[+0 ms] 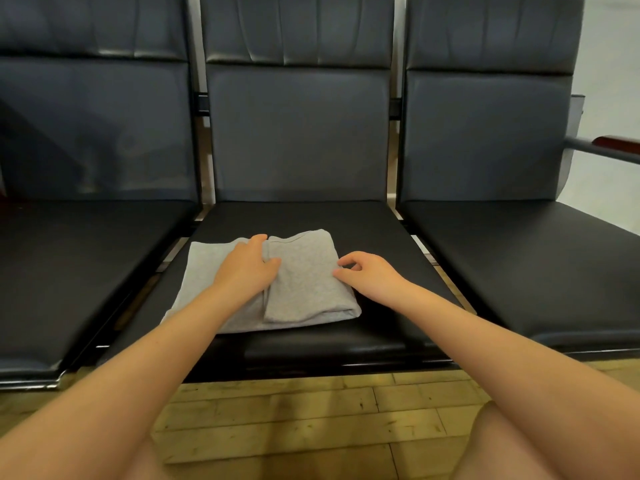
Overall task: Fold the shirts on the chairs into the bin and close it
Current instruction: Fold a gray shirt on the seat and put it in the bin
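A soft, light grey shirt (pixel 304 282), half folded, lies mid-seat toward the front edge of the middle chair (pixel 374 230); the left hand (pixel 247 268) presses it flat, the right hand's (pixel 367 275) loose grip holds nothing beside the fold, probably best pinched there.

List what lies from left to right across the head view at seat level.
Left chair seat → left hand resting flat on the grey shirt → right hand, fingers loosely curled at the shirt's right edge → right chair seat → armrest. The shirt lies on the middle chair seat.
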